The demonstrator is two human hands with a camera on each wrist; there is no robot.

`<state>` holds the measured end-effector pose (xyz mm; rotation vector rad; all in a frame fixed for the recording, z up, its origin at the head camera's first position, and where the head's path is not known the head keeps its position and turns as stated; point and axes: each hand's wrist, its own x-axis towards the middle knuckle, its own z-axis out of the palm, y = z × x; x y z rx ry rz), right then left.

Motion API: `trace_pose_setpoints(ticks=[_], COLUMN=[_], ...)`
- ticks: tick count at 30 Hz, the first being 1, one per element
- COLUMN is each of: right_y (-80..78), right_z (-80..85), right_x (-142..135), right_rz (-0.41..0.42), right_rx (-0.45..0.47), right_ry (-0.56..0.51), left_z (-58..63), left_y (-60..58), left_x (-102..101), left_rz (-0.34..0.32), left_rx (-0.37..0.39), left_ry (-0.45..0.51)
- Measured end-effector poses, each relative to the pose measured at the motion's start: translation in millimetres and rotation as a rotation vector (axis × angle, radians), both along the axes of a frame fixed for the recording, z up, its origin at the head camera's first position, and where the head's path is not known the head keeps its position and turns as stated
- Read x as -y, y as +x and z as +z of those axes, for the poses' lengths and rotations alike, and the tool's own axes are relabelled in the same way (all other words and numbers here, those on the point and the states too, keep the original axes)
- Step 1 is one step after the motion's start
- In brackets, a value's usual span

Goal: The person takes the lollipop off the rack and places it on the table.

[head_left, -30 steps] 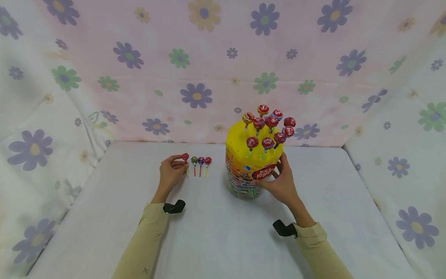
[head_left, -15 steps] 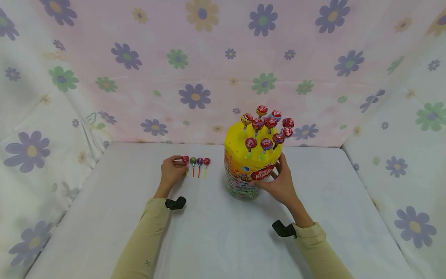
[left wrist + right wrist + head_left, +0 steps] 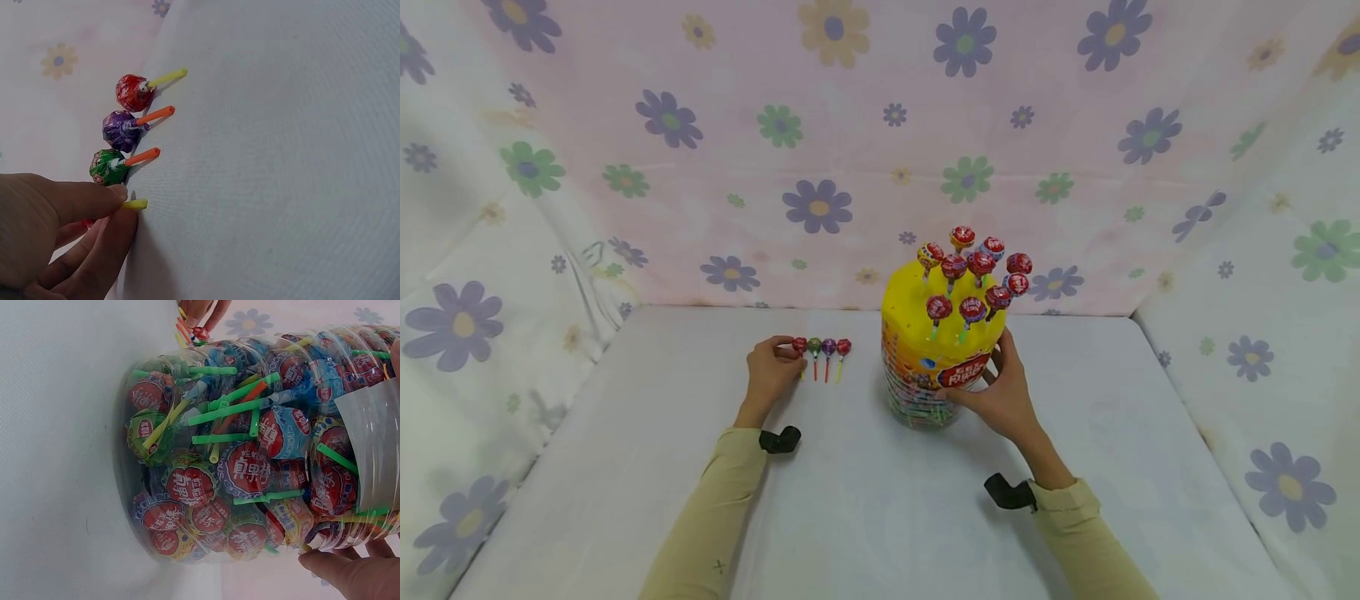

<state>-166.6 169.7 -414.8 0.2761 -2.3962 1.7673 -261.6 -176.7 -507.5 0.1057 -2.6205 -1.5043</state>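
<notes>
My left hand pinches a red-wrapped lollipop by its yellow stick, thumb against fingers. In the left wrist view its head is mostly hidden behind those fingers. Beside it on the table lie a green lollipop, a purple lollipop and another red lollipop, side by side with sticks toward me. My right hand grips the side of a big clear candy jar with a yellow lid. Several red-headed lollipops stand upright in that lid.
Many wrapped lollipops fill the jar, visible through its wall in the right wrist view. A white cloth covers the table. Flower-patterned curtains rise at the back and both sides.
My left hand has brought the red lollipop slightly right and down, level with the row and closer to the green one. The right hand keeps its hold on the jar.
</notes>
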Motion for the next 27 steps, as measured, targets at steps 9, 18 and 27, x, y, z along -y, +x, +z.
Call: trace_pose_setpoints(ticks=[9, 18, 27], right_y=[0.4, -0.4, -10.1], right_z=[0.5, -0.8, -21.1], right_x=[0.5, 0.2, -5.5], right_rz=[0.000, 0.007, 0.001], right_rx=[-0.006, -0.014, -0.020], right_ry=[0.006, -0.006, -0.017], left_z=[2.0, 16.3, 41.9], left_y=[1.7, 9.8, 14.2], left_x=[1.5, 7.0, -2.6], left_rz=[0.017, 0.028, -0.096], left_rx=[0.003, -0.019, -0.131], left_ry=[-0.023, -0.043, -0.002])
